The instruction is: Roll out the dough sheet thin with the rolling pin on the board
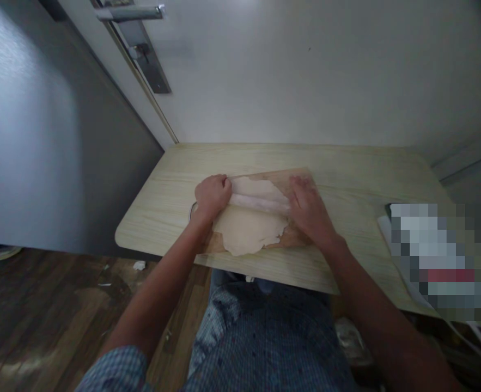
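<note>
Your left hand [213,197] wraps its fingers over one end of the pale rolling pin [260,203], across the flat dough [250,231] on the worktop [358,169]. I can't tell whether your right hand [309,211] grips. Push both ends evenly, gently.

The flat, ragged-edged sheet of dough [250,228] is plain cream, the slim, straight cylinder [260,203] pinkish white, the thin rectangular board [297,237] orange-tan, the wood-look tabletop [354,218] pale yellow with fine streaked grain, the plank floor [40,305] dark brown, and the cloth shirt [273,332] blue, finely checked.
</note>
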### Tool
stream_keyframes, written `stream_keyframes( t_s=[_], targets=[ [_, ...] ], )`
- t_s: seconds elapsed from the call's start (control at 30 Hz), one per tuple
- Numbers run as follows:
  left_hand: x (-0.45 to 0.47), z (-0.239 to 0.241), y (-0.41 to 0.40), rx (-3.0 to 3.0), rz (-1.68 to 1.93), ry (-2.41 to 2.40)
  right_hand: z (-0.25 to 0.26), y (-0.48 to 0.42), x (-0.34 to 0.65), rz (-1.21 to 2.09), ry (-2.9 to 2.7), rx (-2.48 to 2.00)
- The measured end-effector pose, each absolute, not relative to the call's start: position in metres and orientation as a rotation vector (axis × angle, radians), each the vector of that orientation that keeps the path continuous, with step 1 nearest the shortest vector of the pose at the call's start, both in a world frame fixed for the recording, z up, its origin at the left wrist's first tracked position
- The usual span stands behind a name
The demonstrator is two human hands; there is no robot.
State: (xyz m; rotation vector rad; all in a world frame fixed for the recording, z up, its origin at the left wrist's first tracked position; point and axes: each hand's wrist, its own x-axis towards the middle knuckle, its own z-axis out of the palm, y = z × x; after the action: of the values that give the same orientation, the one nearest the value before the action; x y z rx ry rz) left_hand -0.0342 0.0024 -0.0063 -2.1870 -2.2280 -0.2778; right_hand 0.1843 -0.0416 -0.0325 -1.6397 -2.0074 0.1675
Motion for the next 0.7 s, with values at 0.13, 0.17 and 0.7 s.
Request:
stream_keyframes(
  t_s=[0.13, 0.17, 0.7],
  targets=[
    [-0.038, -0.01, -0.012, -2.229, -0.397, -2.085, -0.027, -0.058, 0.179, 0.231, -1.959, -1.622],
    [-0.04, -0.012, -0.016, -2.246, -0.423, -2.039, -0.026, -0.062, 0.178, 0.248, -1.94, -1.617],
    [-0.059, -0.028, -0.073, -2.275, -0.743, -1.874, -0.024, -0.115, 0.172, 0.281, -1.968, -1.629]
  ],
)
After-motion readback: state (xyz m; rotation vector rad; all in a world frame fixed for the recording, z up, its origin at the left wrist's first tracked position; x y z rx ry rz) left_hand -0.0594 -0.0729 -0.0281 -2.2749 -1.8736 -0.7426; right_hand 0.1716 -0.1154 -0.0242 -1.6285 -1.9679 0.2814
